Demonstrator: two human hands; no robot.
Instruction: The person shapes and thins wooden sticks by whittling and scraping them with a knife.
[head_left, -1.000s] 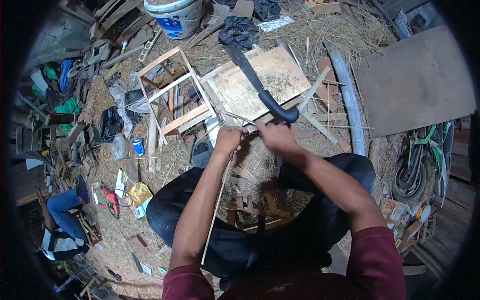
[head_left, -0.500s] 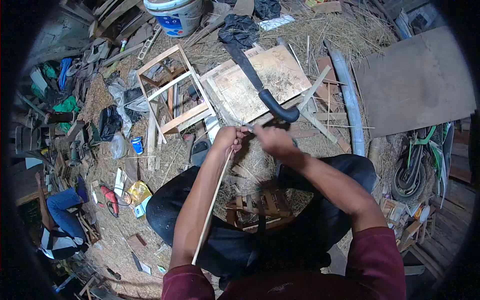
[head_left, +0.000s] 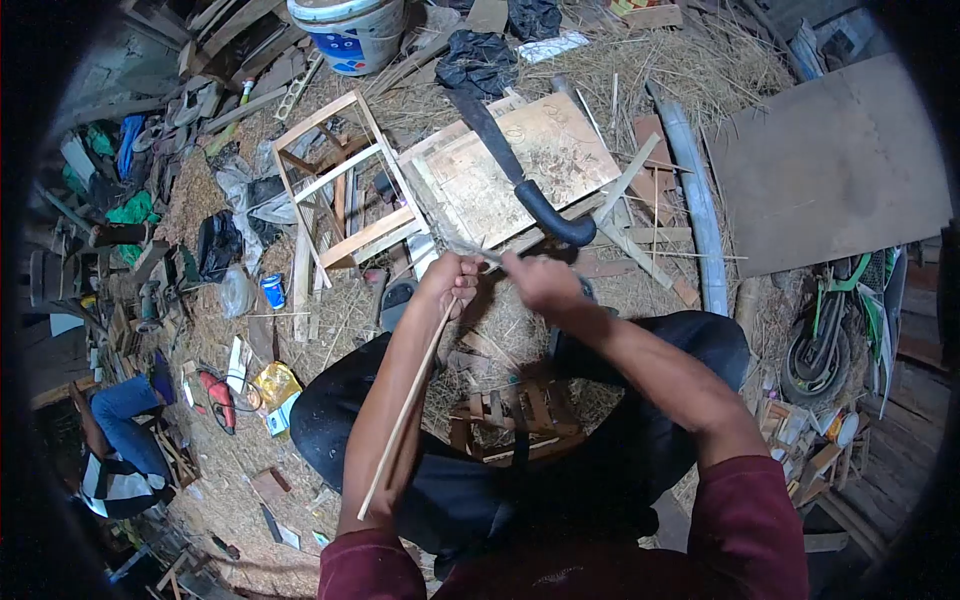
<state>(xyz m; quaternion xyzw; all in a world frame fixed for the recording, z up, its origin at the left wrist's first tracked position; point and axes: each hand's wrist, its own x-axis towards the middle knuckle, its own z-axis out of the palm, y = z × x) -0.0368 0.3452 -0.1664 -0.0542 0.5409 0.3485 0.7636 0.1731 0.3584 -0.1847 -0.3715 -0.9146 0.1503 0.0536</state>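
Observation:
A long thin pale strip [head_left: 408,410] runs from my left hand [head_left: 452,283] down along my left forearm; the fingers are closed round it. Close by on the right, my right hand [head_left: 545,282] is closed on a small knife, whose narrow blade [head_left: 488,254] points toward the left fingertips. The knife's handle is hidden in the fist. Just beyond both hands, a large blade with a black hooked handle [head_left: 553,215] lies across a pale wooden board [head_left: 550,140].
A wooden frame [head_left: 345,185] stands left of the board, and a white bucket [head_left: 350,35] behind it. A red power tool [head_left: 218,398] lies at the left, near a person's jeans-clad leg [head_left: 130,425]. At the right are a brown panel [head_left: 830,165] and a motorcycle wheel [head_left: 815,365].
The strip's lower end has swung left and up along my forearm. My right hand and the knife have shifted slightly, with the blade still near my left fingertips.

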